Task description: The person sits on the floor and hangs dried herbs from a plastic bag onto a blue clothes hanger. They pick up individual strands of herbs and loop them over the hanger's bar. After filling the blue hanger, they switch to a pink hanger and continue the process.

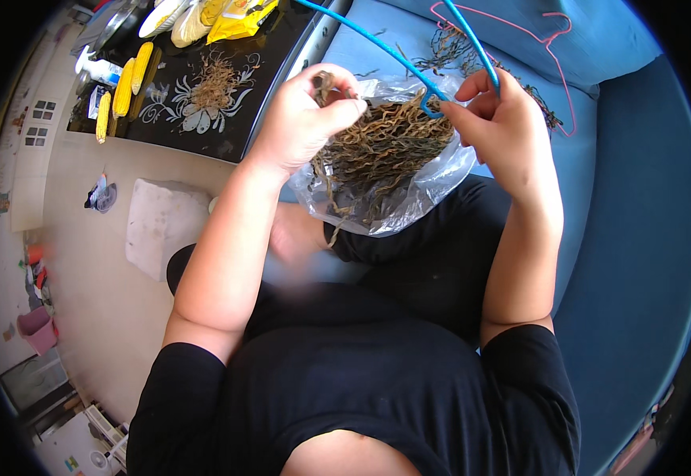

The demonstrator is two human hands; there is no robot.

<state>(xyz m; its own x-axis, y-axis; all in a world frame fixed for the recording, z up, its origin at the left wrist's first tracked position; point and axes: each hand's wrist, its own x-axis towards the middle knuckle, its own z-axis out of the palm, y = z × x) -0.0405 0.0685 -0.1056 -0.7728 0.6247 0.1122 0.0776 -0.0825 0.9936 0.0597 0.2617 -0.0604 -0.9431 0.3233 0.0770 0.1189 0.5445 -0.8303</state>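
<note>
My left hand (302,119) is closed, with the end of a brown dried strip (324,82) poking out between thumb and fingers. In my right hand (508,131) is a blue clothes hanger (377,44), its hook end by the thumb and its arms spreading away from me. Between and below both hands lies a clear plastic bag (450,176), opened out on my lap and the sofa. A heap of dark, wrinkled dried vegetable strips (385,147) fills it, with a few strips trailing over the near edge.
A pink hanger (512,25) with more dried strips (452,49) lies on the blue sofa (631,182) at far right. On the black table (202,147) at left are corn cobs (123,87), a pile of brown scraps (217,83) and a yellow packet (242,17). A white stool (167,226) stands below.
</note>
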